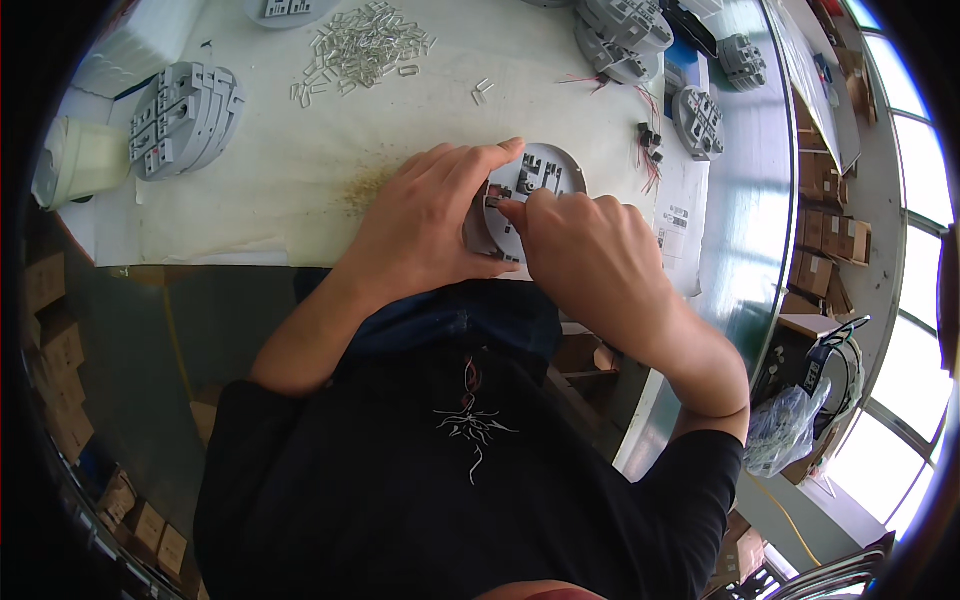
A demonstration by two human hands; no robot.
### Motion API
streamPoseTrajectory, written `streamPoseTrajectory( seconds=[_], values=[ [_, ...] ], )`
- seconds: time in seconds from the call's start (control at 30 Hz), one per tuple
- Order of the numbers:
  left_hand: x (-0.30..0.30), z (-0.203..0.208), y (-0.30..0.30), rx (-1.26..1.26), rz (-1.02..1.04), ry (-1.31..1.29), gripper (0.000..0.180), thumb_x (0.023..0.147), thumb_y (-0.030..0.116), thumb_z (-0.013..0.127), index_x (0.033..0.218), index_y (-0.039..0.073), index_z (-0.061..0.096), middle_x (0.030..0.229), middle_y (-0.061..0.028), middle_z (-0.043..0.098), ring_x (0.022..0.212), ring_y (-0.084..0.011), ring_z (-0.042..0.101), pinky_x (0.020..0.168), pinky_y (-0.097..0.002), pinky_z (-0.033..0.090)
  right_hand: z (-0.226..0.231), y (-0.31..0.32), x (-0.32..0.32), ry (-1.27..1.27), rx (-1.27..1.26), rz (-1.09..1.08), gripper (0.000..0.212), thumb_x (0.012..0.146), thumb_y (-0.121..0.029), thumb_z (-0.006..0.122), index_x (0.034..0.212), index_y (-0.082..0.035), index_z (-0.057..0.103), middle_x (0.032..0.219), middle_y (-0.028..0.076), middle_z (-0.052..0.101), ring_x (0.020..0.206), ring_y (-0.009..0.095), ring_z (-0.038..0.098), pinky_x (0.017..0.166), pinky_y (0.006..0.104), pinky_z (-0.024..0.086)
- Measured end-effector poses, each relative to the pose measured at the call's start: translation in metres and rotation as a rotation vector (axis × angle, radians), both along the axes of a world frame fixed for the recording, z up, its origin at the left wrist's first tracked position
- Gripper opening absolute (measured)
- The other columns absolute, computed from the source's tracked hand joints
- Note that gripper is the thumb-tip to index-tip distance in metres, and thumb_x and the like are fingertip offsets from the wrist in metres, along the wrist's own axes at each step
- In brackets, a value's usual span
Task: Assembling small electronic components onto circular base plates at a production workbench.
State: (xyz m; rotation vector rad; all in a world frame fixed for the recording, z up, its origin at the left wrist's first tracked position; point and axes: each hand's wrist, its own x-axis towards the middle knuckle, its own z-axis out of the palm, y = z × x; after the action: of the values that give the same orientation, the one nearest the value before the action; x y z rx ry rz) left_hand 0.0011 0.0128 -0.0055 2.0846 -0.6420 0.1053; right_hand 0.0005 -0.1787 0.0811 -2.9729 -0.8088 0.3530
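A round grey plastic housing [570, 172] with raised dark-slotted parts inside is at the table's front edge, tilted between my hands. My left hand [425, 215] grips its left rim, thumb and fingers spread around the side. Over the housing's lower right, my right hand [592, 235] is closed, its thumb tip against a small dark, copper-coloured part [497, 195] near the left inner side. Whatever those curled fingers pinch is hidden beneath them.
A pile of small clear U-shaped pieces [365, 48] lies at the back. Stacked grey housings [190, 120] stand left beside a cream container [90, 158]; more housings [625, 40] sit back right. Small black parts with red wires [650, 142] lie right. Yellowish crumbs [368, 185] are scattered left of my hands.
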Motion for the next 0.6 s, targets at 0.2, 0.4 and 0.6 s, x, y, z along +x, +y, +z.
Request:
streamPoseTrajectory(
  seconds=[0.2,0.4,0.6],
  values=[
    [0.003,0.001,0.001,-0.007,0.003,-0.018,0.097,0.063,0.028,0.098,0.147,0.011,0.053,0.124,-0.0065,0.069,0.107,-0.0301,0.065,0.100,-0.0452,0.051,0.009,0.008,0.003,0.032,-0.073,-0.037,0.043,0.110,-0.030,0.058,0.076,-0.005,0.065,0.060,0.015,0.065,0.058,0.036,0.071,0.051,0.0441,0.055],
    [0.000,-0.003,-0.001,-0.008,0.002,-0.016,0.097,0.062,0.027,0.098,0.147,0.011,0.053,0.123,-0.0065,0.069,0.108,-0.0301,0.065,0.101,-0.0450,0.051,0.003,-0.003,0.007,0.036,-0.080,0.063,0.045,0.110,-0.032,0.058,0.075,-0.006,0.065,0.060,0.015,0.066,0.057,0.035,0.072,0.049,0.0424,0.054],
    [-0.002,0.003,0.004,0.039,-0.010,0.043,0.099,0.062,0.025,0.099,0.148,0.012,0.053,0.120,-0.0070,0.069,0.107,-0.0301,0.066,0.100,-0.0452,0.050,-0.012,-0.004,-0.008,-0.020,-0.095,-0.009,0.045,0.110,-0.033,0.058,0.074,-0.006,0.061,0.060,0.014,0.065,0.055,0.034,0.069,0.048,0.0430,0.053]
  ],
)
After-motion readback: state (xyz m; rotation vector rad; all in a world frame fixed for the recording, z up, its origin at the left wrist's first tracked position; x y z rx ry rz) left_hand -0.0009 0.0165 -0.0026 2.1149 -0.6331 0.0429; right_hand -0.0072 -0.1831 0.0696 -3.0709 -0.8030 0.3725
